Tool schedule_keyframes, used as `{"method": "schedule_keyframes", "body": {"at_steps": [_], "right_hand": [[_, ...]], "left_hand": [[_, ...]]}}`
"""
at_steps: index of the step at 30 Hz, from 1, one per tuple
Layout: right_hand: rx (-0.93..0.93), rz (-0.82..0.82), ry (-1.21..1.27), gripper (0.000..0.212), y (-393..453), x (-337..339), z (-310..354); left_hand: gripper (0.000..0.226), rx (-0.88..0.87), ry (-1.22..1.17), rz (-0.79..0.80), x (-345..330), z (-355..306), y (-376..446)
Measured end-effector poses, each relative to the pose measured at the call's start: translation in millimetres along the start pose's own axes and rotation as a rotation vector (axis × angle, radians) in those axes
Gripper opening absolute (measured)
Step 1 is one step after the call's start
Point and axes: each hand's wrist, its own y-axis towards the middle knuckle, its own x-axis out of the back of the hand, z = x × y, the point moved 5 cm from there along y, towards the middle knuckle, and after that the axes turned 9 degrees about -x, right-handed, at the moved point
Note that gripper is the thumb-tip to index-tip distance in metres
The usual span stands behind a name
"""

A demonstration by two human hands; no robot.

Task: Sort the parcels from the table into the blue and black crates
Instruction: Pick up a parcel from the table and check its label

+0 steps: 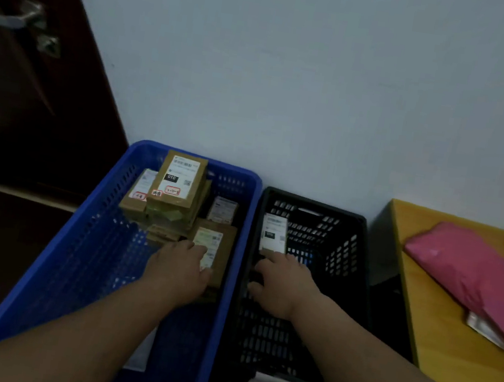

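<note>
Against the far wall, two crates stand side by side on the floor: a blue crate [87,231] on the left and a black crate [360,266] on the right, their long sides touching. The left hand [180,270] reaches into the blue crate and rests on a brown labelled box [219,245], fingers curled over its near edge, apparently setting it beside the stack of boxes [175,189] piled at the far end. The right hand [284,285] reaches into the black crate, its fingers extended and touching the lower edge of a dark parcel with a white label [274,233] that leans against the crate's left wall; whether it is gripped cannot be told. On the yellow table [438,333] to the right, a pink mailer bag [475,283] lies over other flat packets, evidently unsorted, so the task appears partly done.
</note>
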Motion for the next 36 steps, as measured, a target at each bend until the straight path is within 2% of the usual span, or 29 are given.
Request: {"method": "schedule_keyframes", "body": {"at_steps": [6,12,17,23,28,36], "right_hand": [[-0.119,-0.007,0.061,0.052,-73.7,-12.5,-56.5],[-0.284,-0.034,0.153,0.052,-139.9,-24.3,-152.4],[-0.375,-0.054,0.256,0.049,-199.1,-43.1,-254.1],[-0.525,-0.037,0.330,0.050,-272.8,-63.5,-394.2],[-0.606,-0.065,0.403,0.046,-301.5,-70.5,-473.9],[-0.663,-0.091,0.483,0.038,-299.7,-81.2,-546.9]], "left_hand": [[0.060,-0.104,0.022,0.025,-5.4,-61.9,-28.7],[0.062,-0.221,0.060,-0.003,-16.1,-151.3,-39.9],[0.051,-0.313,0.120,0.000,-41.5,-250.4,-45.2],[0.058,-0.401,0.131,0.027,-87.3,-393.4,-47.4],[0.061,-0.431,0.098,0.046,-114.8,-470.9,-42.1],[0.053,-0.522,0.071,0.020,-127.8,-553.9,1.0]]}}
